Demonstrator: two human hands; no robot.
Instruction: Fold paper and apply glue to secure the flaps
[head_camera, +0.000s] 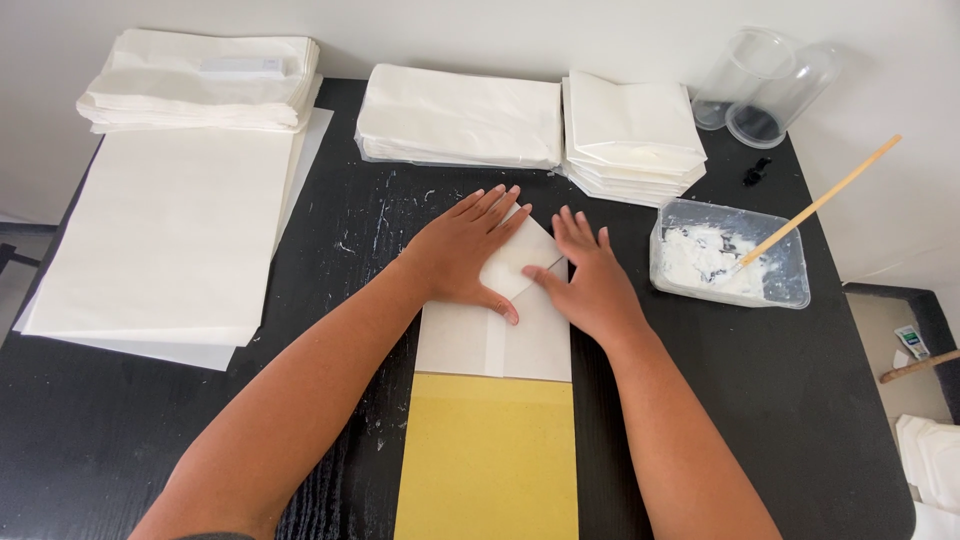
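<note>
A white paper bag lies flat in the middle of the black table, its near end over a yellow board. Its far end is folded into a point. My left hand presses flat on the left side of that fold, fingers spread. My right hand presses flat on the right side, thumb touching the fold's middle. Neither hand grips anything.
Large white sheets lie at the left under a stack of folded bags. Two more bag stacks sit at the back. A clear tub of white paste with a wooden stick and a clear jar stand right.
</note>
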